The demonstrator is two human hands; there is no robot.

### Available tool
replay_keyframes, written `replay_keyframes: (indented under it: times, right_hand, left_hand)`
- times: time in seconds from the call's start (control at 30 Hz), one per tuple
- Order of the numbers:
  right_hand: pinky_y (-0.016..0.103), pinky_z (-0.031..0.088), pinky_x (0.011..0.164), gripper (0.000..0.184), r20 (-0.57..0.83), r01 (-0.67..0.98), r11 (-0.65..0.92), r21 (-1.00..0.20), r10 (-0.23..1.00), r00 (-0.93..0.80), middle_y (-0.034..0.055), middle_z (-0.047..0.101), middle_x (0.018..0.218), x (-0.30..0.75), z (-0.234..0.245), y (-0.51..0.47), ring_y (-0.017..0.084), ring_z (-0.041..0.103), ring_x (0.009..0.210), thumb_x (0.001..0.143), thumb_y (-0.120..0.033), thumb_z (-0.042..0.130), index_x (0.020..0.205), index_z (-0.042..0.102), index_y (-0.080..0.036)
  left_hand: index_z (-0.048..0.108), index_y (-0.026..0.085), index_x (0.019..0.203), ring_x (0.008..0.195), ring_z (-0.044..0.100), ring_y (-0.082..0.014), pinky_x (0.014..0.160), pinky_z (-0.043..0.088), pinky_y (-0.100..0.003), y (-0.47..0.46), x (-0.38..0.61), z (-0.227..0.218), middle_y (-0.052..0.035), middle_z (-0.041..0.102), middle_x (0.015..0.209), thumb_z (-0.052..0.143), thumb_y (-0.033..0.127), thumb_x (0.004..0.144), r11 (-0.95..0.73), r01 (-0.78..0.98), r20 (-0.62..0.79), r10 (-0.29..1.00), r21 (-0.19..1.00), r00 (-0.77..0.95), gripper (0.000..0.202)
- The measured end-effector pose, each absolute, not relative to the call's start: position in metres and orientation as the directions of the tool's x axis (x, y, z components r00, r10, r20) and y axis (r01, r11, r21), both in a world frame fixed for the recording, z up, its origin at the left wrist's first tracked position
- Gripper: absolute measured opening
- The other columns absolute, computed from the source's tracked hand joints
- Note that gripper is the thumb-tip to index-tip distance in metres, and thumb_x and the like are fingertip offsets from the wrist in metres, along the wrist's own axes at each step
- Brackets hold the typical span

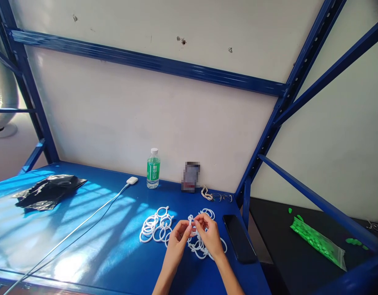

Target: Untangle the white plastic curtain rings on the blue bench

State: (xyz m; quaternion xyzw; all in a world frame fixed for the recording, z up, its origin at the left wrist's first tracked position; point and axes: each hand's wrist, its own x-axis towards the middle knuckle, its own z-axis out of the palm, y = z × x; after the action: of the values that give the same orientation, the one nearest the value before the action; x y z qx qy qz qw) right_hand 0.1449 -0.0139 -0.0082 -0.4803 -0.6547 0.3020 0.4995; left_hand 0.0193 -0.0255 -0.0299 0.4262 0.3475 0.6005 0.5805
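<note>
My left hand [180, 236] and my right hand [207, 233] meet over the blue table, fingertips pinched together on a white ring [191, 220]. The ring's lower part is hidden by the fingers. Beneath and around my right hand lies a pile of similar white rings [197, 246], with a few showing beyond the fingers. To the left of my left hand sits another loose cluster of white rings [155, 226], some overlapping. Whether the rings are linked to each other, I cannot tell.
A black phone [240, 239] lies right of the rings. Behind stand a water bottle [153, 169], a blurred upright object [190, 177] and glasses [222, 197]. A white cable [81, 224] and black plastic bag [50, 191] are left. Green pieces fill a clear bag [318, 241] beyond the blue frame.
</note>
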Motion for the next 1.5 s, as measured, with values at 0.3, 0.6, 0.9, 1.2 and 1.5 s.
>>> replay_keyframes:
  times: [0.3,0.6,0.9,1.2,1.5]
  right_hand:
    - [0.024,0.038,0.057,0.033,0.246,0.016,0.248,-0.969,0.966,-0.077,0.0012,0.056,0.07,0.148,-0.003,-0.013,0.014,0.051,0.062,0.078,-0.049,0.065,0.079,0.06,-0.017]
    - [0.02,0.029,0.047,0.042,0.095,-0.081,0.08,-0.993,0.975,-0.202,-0.0016,0.053,0.062,0.146,0.0,-0.016,0.008,0.041,0.049,0.077,-0.056,0.063,0.095,0.066,-0.017]
    - [0.022,0.035,0.048,0.036,0.166,-0.041,0.162,-0.986,0.976,-0.141,-0.0011,0.056,0.059,0.142,0.002,-0.017,0.01,0.046,0.049,0.076,-0.053,0.066,0.078,0.066,-0.017]
    - [0.021,0.032,0.053,0.036,0.138,-0.104,0.123,-0.987,0.979,-0.151,-0.002,0.051,0.057,0.145,-0.004,-0.013,0.009,0.041,0.052,0.077,-0.051,0.066,0.078,0.069,-0.015]
    - [0.021,0.026,0.05,0.033,0.091,-0.215,0.052,-0.975,0.979,-0.18,-0.0026,0.048,0.055,0.147,-0.007,-0.012,0.007,0.035,0.05,0.075,-0.045,0.07,0.079,0.07,-0.013]
  left_hand:
    - [0.059,0.017,0.078,0.075,0.067,-0.0196,0.076,0.051,-0.032,-0.027,0.01,-0.027,-0.0064,0.069,0.084,0.069,0.054,0.068,0.118,-0.581,0.012,0.977,0.805,0.215,0.04]
    - [0.06,0.015,0.076,0.05,0.057,-0.0119,0.056,0.045,-0.024,-0.029,0.013,-0.029,0.0004,0.062,0.062,0.067,0.058,0.069,0.11,-0.504,0.03,0.965,0.857,0.262,0.044]
    - [0.064,0.014,0.093,0.047,0.054,-0.0137,0.053,0.045,-0.026,-0.023,0.016,-0.038,0.0005,0.061,0.056,0.065,0.063,0.067,0.033,-0.375,0.052,0.976,0.927,0.213,0.056]
    - [0.063,0.012,0.1,0.05,0.057,-0.0131,0.056,0.045,-0.025,-0.026,0.015,-0.037,-0.0014,0.064,0.061,0.068,0.054,0.071,-0.01,-0.367,0.106,0.964,0.93,0.242,0.051]
    - [0.065,0.009,0.097,0.045,0.056,-0.0114,0.052,0.043,-0.022,-0.027,0.014,-0.033,-0.0009,0.063,0.054,0.07,0.053,0.07,0.031,-0.4,0.095,0.952,0.916,0.291,0.052]
